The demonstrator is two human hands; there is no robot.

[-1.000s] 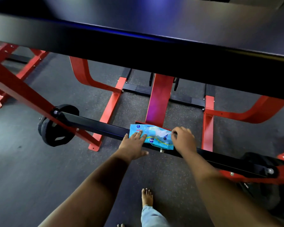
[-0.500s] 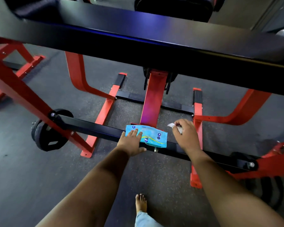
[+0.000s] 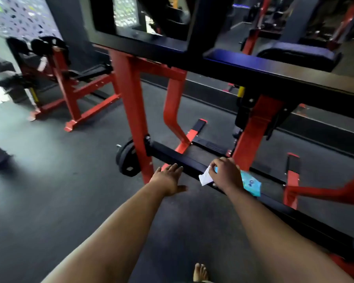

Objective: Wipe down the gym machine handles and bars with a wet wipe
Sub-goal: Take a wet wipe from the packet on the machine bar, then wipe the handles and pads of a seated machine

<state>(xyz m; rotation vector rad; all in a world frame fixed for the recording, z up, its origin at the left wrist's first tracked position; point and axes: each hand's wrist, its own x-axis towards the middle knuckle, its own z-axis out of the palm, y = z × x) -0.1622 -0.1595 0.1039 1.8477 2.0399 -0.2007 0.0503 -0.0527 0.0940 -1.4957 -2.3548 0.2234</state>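
Note:
A low black bar (image 3: 172,158) of a red gym machine runs from a weight plate (image 3: 127,158) down to the lower right. A blue wet-wipe pack (image 3: 250,183) lies on the bar, partly hidden behind my right hand. My right hand (image 3: 226,174) is shut on a white wipe (image 3: 205,177), which hangs against the bar. My left hand (image 3: 170,178) rests flat, fingers spread, on the bar's near edge, holding nothing.
A wide black beam (image 3: 253,76) and padded seat (image 3: 298,56) stand overhead. Red uprights (image 3: 135,111) and floor feet (image 3: 292,176) lie beyond the bar. Another red machine (image 3: 70,86) is at the left. My bare foot (image 3: 200,272) is on the dark rubber floor.
My right hand has pulled a white wipe out of the pack and moved left over it. My left hand let go of the pack and slid left along the bar. The view tilted up.

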